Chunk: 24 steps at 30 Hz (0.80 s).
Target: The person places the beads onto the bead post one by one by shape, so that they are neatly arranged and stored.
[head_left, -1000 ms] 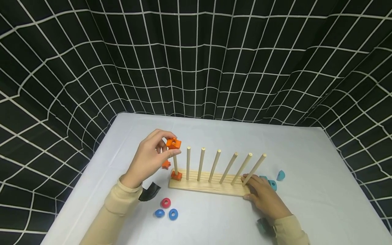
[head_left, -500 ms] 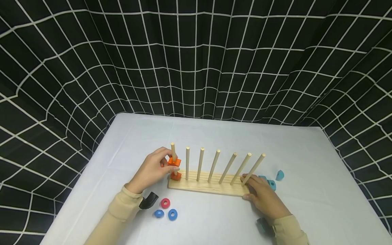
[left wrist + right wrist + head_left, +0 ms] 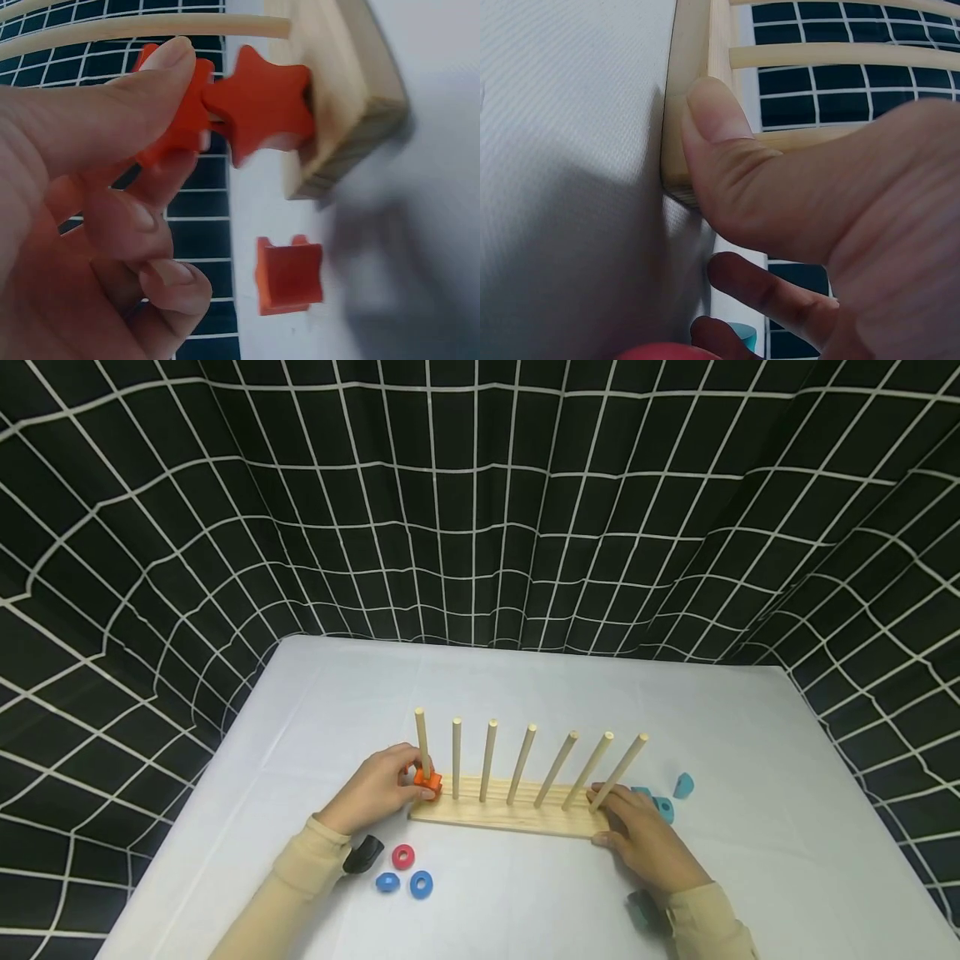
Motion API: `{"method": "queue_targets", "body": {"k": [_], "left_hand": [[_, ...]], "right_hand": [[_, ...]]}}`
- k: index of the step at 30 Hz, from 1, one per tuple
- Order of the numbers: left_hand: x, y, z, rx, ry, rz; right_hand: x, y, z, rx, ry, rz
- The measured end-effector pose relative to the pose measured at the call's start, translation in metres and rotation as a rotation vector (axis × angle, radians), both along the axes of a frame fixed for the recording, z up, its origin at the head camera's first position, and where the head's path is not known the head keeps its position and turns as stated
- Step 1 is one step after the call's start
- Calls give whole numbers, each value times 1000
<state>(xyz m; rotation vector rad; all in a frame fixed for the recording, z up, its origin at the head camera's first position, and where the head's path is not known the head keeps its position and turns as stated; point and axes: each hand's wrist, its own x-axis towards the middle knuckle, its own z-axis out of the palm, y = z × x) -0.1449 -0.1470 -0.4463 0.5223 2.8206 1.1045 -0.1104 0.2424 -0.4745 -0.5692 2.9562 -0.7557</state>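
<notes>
A wooden peg board [image 3: 510, 817] with a row of several upright pegs lies on the table. My left hand [image 3: 371, 791] pinches an orange star bead [image 3: 180, 112] between thumb and fingers, threaded on the leftmost peg [image 3: 421, 739]. Just below it, a second orange star bead [image 3: 262, 105] sits on the same peg at the base. Behind the hand, a third orange star bead [image 3: 289, 277] lies on the table beside the board's end. At the board's right end my right hand [image 3: 645, 839] grips the base, thumb on the front edge and fingers behind.
A red ring bead [image 3: 402, 857], a blue ring bead [image 3: 422, 885] and a blue faceted bead [image 3: 387, 882] lie in front of the board's left end. Teal pieces [image 3: 683, 786] lie beyond the right hand. A black gridded curtain [image 3: 480, 510] hangs behind the white table [image 3: 525, 902].
My left hand has moved down with the star bead, from the top of the leftmost peg to just over the lower star. The right hand has stayed on the board's end.
</notes>
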Motion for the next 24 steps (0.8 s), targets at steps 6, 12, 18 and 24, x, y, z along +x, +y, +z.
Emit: {"method": "queue_targets", "body": {"k": [6, 12, 18, 24], "left_hand": [[1, -1, -5, -12, -28, -5], [3, 0, -10, -20, -30, -8], [5, -1, -11, -24, -11, -22], [3, -15, -10, -18, 22, -19]], "right_hand": [[0, -1, 1, 4, 10, 6], [-1, -1, 0, 1, 4, 4], [-1, -1, 0, 5, -4, -8], [0, 0, 0, -4, -5, -7]]}}
